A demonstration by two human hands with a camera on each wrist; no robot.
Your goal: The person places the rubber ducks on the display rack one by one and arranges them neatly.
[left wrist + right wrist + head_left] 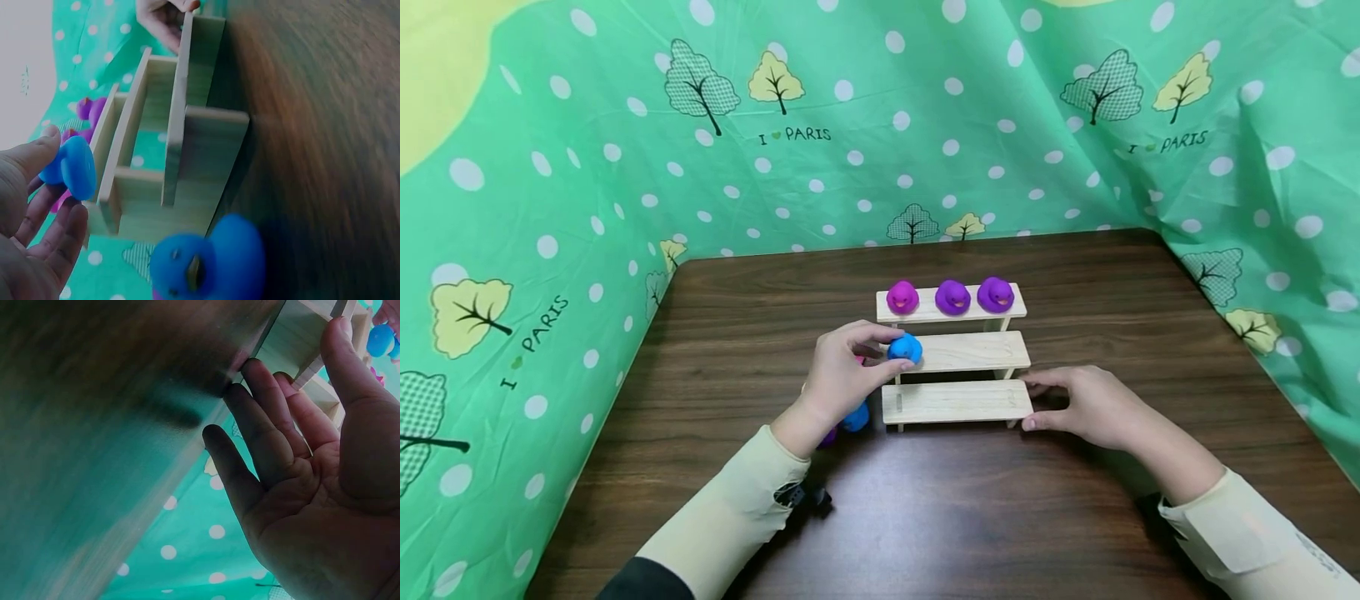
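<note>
My left hand [842,371] pinches a blue rubber duck [905,349] between thumb and fingers, at the left end of the middle shelf [973,352]. In the left wrist view this blue duck [72,167] appears beside the wooden stand [178,150]. At the stand's right end is my right hand [1086,406], its thumb and index finger at opposite edges of the lowest shelf [958,402]. The right wrist view shows the thumb [340,350] against the board, the other fingers loosely extended. On the top shelf [925,315] sit one pink duck [902,297] and two purple ducks [952,297].
Beside the stand's left end, another blue duck [855,417] and a purple one [828,437] lie on the dark wooden table [760,317], partly hidden by my left hand. A green polka-dot cloth [865,167] hangs round the table's back and sides.
</note>
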